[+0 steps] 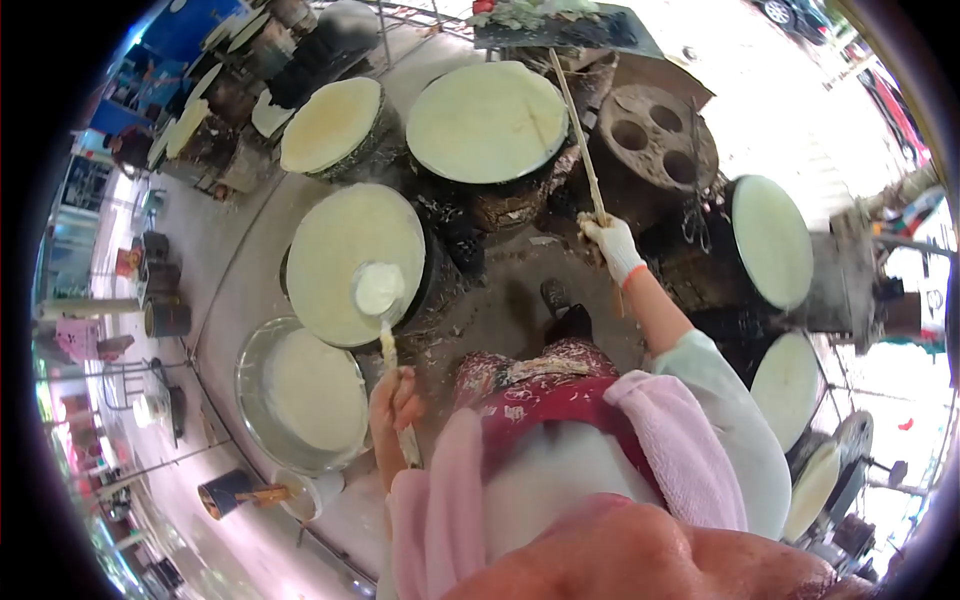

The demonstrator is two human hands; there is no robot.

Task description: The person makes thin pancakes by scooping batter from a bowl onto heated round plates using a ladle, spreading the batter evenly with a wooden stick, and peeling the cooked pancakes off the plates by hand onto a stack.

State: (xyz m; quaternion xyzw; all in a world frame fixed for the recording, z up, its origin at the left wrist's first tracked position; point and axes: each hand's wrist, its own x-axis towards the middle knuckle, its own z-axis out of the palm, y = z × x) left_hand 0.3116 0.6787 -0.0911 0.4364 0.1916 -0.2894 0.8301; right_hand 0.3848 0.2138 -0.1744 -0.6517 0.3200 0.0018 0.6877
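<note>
We look down on two hands at work among round griddles. The left grip (pixel 398 400) is closed around the pale-smeared handle of a ladle (pixel 380 290), whose bowl, full of pale batter, is above the lower right part of the nearest griddle (pixel 432 268). From overhead, we cannot tell whether the ladle touches the pale layer (pixel 335 235) spread across it. The right grip, in a white glove (pixel 612 245), is wrapped around a long wooden stick (pixel 572 115) that slants up past the edge of a larger griddle (pixel 490 179), itself covered in a pale round sheet (pixel 480 115). Just below the nearest griddle, we see a wide metal basin (pixel 250 415) holding more batter (pixel 315 390). Leafy greens (pixel 535 18) lie on a dark surface (pixel 635 38) at the top, near a round block with holes (pixel 648 105). A pink towel (pixel 675 430) hangs over the person's shoulders, above a red apron (pixel 590 405), and more covered griddles stand at right.
</note>
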